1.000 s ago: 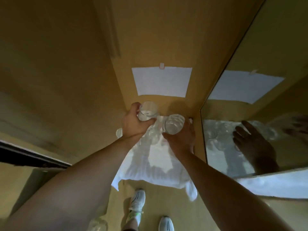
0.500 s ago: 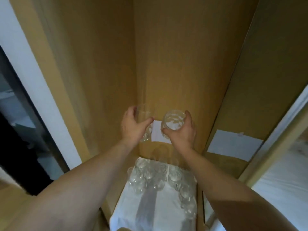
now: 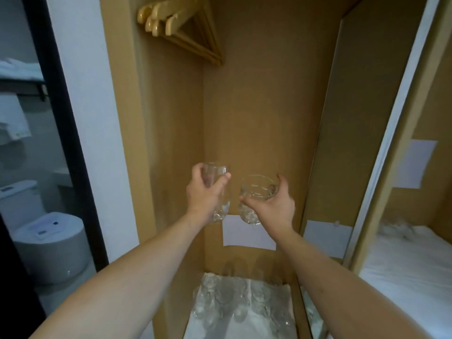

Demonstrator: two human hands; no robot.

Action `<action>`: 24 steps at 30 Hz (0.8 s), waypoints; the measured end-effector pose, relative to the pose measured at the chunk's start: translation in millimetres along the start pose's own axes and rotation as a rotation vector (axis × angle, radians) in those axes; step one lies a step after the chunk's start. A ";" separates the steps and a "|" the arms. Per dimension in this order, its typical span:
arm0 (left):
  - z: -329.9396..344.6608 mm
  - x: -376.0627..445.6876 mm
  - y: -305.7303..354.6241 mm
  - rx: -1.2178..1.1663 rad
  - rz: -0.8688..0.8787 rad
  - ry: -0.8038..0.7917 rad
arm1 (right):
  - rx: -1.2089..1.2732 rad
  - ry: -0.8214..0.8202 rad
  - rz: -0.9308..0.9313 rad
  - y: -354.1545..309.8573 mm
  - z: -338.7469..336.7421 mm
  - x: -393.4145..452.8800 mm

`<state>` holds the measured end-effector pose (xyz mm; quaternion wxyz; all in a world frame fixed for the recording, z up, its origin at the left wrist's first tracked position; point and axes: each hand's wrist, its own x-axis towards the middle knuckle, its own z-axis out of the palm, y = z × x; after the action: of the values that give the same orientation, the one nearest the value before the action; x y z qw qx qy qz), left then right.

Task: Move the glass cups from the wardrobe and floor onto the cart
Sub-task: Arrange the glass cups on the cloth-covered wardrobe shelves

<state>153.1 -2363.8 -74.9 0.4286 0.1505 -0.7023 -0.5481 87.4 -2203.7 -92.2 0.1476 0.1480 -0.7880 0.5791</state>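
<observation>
While the wardrobe [image 3: 256, 113] is standing open ahead, its brown walls are filling most of the view, with a mirrored door [image 3: 401, 182] running down its right side and a dark doorway showing a toilet [image 3: 49, 245] at far left. Wooden hangers [image 3: 181, 28] are hanging near the top. Low inside, a white cloth [image 3: 244, 324] is lying on the wardrobe bottom, carrying a cluster of glass cups [image 3: 234, 299] standing close together. A white paper [image 3: 247, 232] is sticking to the back wall just above them. Both arms are reaching forward, holding two more cups up in the air, side by side and near each other. The left hand [image 3: 205, 194] is wrapping its grip around a tall cup [image 3: 217, 192], fingers and thumb curled about it. The right hand [image 3: 276, 204] is cupping a rounder cup [image 3: 256, 196] from below and the side, thumb and fingers curled against the glass.
</observation>
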 end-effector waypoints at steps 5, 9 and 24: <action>-19.5 -16.4 11.3 -0.009 0.039 -0.050 | -0.083 0.040 0.039 -10.6 -15.5 -38.2; -22.0 -39.0 10.1 -0.035 0.038 -0.135 | -0.136 0.095 0.068 -14.4 -34.0 -67.4; 46.3 -143.6 51.4 -0.109 0.037 -0.398 | -0.271 0.294 0.158 6.3 -162.6 -134.9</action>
<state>215.2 -2218.1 -92.9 0.2989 0.0025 -0.7451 -0.5963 217.9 -2038.1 -105.7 0.2337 -0.0216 -0.8378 0.4931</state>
